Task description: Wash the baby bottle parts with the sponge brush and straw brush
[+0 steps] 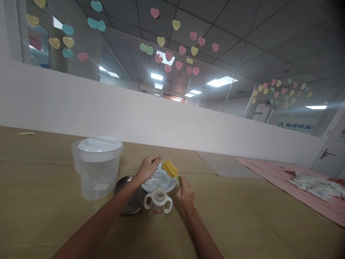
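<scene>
My right hand (pixel 185 194) grips the green handle of a brush with a yellow sponge head (pixel 170 168), tilted up to the left. Beside the sponge, my left hand (pixel 148 168) has its fingers together around something small and clear that I cannot make out. Below both hands stands a clear baby bottle (pixel 157 208) with two white handles and an uncovered neck. Behind it sits a white dish (pixel 168 186) with clear and white parts in it. A round metal tray (pixel 132 203) lies left of the bottle, partly hidden by my left forearm.
A large translucent pitcher (pixel 99 172) with a white lid stands at the left on the brown table (pixel 242 216). At the right, patterned fabric (pixel 315 183) lies on a pink cloth (pixel 265 172). A white wall (pixel 129 115) with windows above runs behind the table.
</scene>
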The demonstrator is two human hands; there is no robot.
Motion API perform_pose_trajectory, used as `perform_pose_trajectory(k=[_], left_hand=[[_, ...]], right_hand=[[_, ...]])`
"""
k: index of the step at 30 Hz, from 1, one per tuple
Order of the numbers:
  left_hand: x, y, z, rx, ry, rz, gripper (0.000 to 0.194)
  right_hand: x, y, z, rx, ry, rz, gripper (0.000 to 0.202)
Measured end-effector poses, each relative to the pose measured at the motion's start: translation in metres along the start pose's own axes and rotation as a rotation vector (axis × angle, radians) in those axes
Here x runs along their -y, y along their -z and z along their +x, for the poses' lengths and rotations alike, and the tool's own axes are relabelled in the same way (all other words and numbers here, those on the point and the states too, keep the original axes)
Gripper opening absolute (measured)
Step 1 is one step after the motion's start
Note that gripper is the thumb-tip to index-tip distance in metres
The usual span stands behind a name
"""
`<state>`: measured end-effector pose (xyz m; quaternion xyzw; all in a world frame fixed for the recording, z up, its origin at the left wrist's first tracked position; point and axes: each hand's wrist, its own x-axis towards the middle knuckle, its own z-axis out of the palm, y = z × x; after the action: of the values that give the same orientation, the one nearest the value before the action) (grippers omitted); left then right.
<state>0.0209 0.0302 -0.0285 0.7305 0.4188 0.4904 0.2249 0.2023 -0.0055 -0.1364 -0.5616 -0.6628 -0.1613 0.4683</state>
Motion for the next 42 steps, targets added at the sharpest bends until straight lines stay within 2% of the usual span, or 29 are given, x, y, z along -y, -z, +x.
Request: perform_pose_trajectory(k=[3, 6, 8, 10, 13, 16, 20, 26, 28, 30, 34, 38, 40, 42], left_hand=[[0.001, 0.002, 0.003, 0.008, -0.007, -0.065, 0.047], [-0.002, 0.004, 0.004, 0.017, -0.019, -0.167, 0.038], [-0.005, 0.004, 0.002, 0.012, 0.052, -0.326, 0.034], [-0.007, 0.004, 0.001, 0.02, 0.183, -0.527, 0.034], [-0.006, 0.001, 0.0, 0.087, 0.352, -0.781, 0.029], [-0.003, -0.004, 0.002, 0.113, 0.383, -0.897, 0.026], [-0.005, -0.009, 0.003, 0.04, 0.308, -0.894, 0.032], [-0.009, 0.002, 0.001, -0.021, 0.238, -0.877, 0.042], [-0.008, 0.005, 0.002, -0.056, 0.237, -0.864, 0.043], [-0.008, 0.005, 0.002, -0.061, 0.245, -0.833, 0.043], [-0.014, -0.002, -0.005, 0.018, 0.241, -0.752, 0.041], [-0.025, -0.008, -0.012, 0.048, 0.24, -0.652, 0.035], [-0.029, -0.006, -0.013, 0.053, 0.243, -0.634, 0.032], [-0.032, 0.003, -0.011, 0.064, 0.189, -0.621, 0.031]], right_hand=[[0.002, 0.0, 0.0, -0.011, -0.017, 0.023, 0.038], [0.004, 0.0, 0.001, -0.052, -0.102, 0.068, 0.039], [0.006, 0.001, 0.003, -0.065, -0.163, 0.103, 0.037], [0.007, 0.001, 0.004, -0.072, -0.184, 0.123, 0.037], [0.008, 0.002, 0.005, -0.076, -0.14, 0.102, 0.04], [0.006, 0.003, 0.004, -0.036, -0.012, 0.008, 0.041], [0.0, 0.002, 0.003, 0.01, 0.271, -0.183, 0.045], [-0.007, 0.002, 0.007, -0.148, 0.538, -0.246, 0.04], [-0.01, 0.003, 0.007, -0.193, 0.545, -0.224, 0.042], [-0.014, 0.004, 0.006, -0.254, 0.487, -0.2, 0.045], [-0.018, 0.004, 0.003, -0.331, 0.389, -0.165, 0.051], [-0.011, 0.004, 0.001, -0.214, 0.42, -0.089, 0.046], [-0.007, 0.004, 0.001, -0.131, 0.449, -0.027, 0.041], [-0.005, 0.005, 0.002, -0.064, 0.515, -0.018, 0.036]])
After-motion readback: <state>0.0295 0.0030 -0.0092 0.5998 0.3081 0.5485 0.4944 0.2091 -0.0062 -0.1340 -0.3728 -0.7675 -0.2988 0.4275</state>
